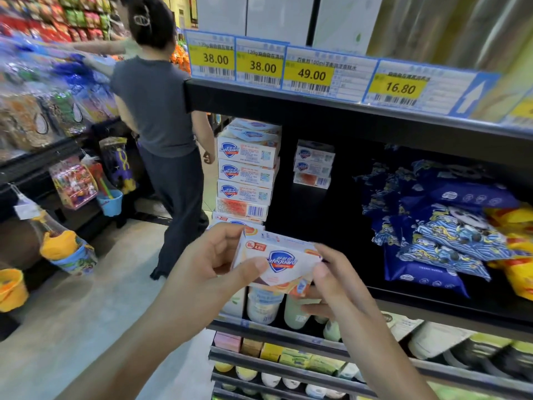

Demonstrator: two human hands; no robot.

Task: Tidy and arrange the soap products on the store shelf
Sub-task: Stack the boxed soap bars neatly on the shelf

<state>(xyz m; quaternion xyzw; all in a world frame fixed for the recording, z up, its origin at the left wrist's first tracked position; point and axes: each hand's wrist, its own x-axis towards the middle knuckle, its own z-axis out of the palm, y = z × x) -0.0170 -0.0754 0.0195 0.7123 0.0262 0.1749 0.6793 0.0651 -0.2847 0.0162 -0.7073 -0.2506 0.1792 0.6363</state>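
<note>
Two hands hold a boxed bar of soap in front of a dark store shelf.

The left hand [215,262] grips the white Safeguard soap box [278,262] from its left end, thumb curled across the front face and fingers behind; the right hand [336,280] pinches the box's right end, thumb on the front, fingers curled underneath. The box is tilted, held in the air just before the shelf edge [288,332] — not resting on it. On the shelf behind, at the left end, stands a tall stack of soap boxes [246,171]; a shorter stack [313,164] sits further back, apart from it. Blue patterned packets [438,226] lie heaped to the right. Yellow price tags [308,72] line the shelf above. A person in a grey top [155,105] stands in the aisle at left, back turned.
</note>
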